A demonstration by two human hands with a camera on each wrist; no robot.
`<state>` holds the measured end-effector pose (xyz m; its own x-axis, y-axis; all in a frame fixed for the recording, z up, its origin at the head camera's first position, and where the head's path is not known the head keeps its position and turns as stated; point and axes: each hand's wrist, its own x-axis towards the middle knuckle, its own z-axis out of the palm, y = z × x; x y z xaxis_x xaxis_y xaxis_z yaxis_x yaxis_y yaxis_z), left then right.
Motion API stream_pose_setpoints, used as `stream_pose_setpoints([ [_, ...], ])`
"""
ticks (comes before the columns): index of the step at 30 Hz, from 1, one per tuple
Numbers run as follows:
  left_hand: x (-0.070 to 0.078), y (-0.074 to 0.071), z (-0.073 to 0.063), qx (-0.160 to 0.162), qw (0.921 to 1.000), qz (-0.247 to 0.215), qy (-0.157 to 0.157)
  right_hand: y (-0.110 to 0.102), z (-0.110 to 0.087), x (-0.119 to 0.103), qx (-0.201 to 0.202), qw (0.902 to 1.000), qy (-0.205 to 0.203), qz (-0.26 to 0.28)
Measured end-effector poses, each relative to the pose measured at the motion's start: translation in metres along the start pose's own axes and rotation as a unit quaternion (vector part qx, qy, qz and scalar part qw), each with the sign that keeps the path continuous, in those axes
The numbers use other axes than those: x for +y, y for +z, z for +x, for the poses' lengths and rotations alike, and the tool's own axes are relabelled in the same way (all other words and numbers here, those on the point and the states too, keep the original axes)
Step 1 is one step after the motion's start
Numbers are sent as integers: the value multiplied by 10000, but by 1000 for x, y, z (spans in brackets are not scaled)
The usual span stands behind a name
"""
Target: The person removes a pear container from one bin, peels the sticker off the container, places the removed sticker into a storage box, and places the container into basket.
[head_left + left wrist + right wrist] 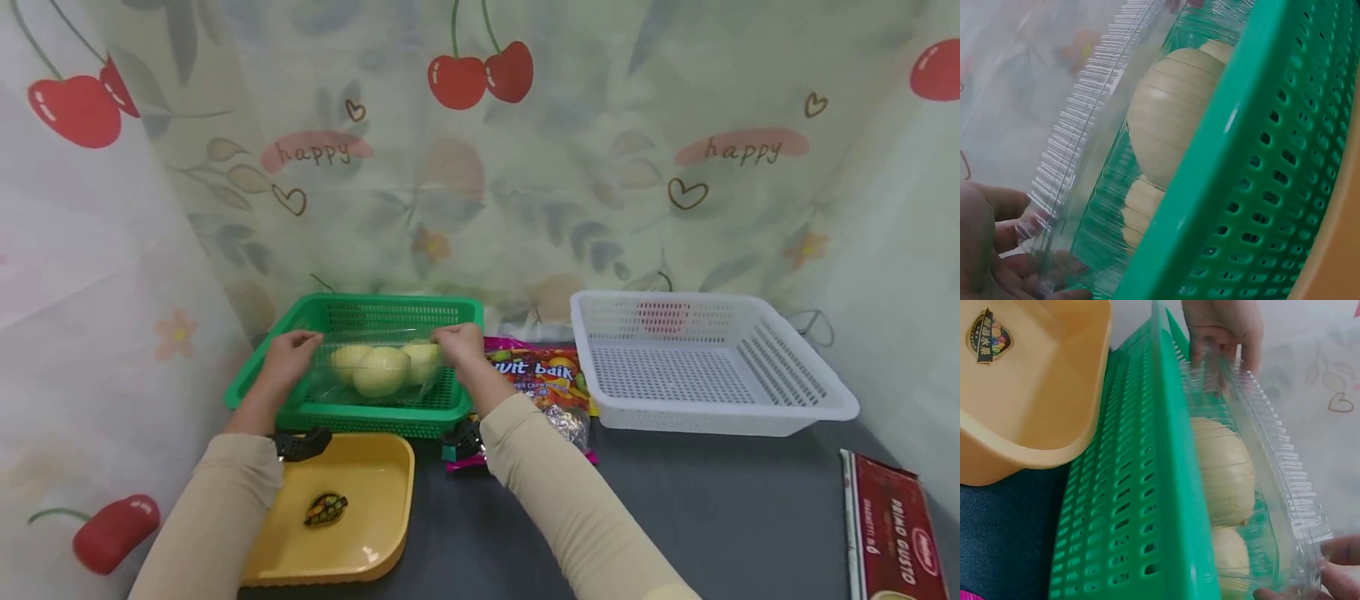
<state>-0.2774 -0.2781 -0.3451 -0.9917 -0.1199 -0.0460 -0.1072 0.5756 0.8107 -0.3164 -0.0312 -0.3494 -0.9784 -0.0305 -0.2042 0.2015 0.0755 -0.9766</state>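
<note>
My left hand (pixel 291 358) pinches one end of a clear ridged plastic box (pixel 1075 140), and my right hand (pixel 461 343) pinches the opposite end. The box sits low at the green basket (pixel 300 310), within its rim. Several pale yellow-green round fruits or vegetables (pixel 382 372) show through the clear plastic. In the left wrist view, the left thumb and fingers (pixel 1007 203) are at the box's ridged edge. The right wrist view has the right fingertips (pixel 1341 575) at the near end and the left hand (pixel 1225 325) at the far end.
A yellow tray (pixel 375 533) with a dark sticker stands in front of the basket. Right of it lie a colourful candy bag (pixel 540 371) and crumpled foil (pixel 567 423). A white basket (pixel 675 417) stands farther right, and a red spaghetti packet (pixel 892 525) lies at the right edge.
</note>
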Motion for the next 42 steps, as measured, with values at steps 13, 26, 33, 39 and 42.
stream_pose_setpoints([
  [13,-4,9,4,-831,9955,444,-52,5,-4,7,-545,9980,115,-305],
  [26,-5,16,8,-976,9927,712,-61,5,0,7,-506,9976,294,-375],
  [33,-5,15,9,-1020,9923,699,-13,6,0,8,-465,9975,314,-437],
  [39,-6,15,11,-1014,9923,715,-32,7,1,7,-434,9975,351,-426],
  [42,-6,17,11,-967,9920,806,-76,7,1,7,-461,9974,379,-407],
])
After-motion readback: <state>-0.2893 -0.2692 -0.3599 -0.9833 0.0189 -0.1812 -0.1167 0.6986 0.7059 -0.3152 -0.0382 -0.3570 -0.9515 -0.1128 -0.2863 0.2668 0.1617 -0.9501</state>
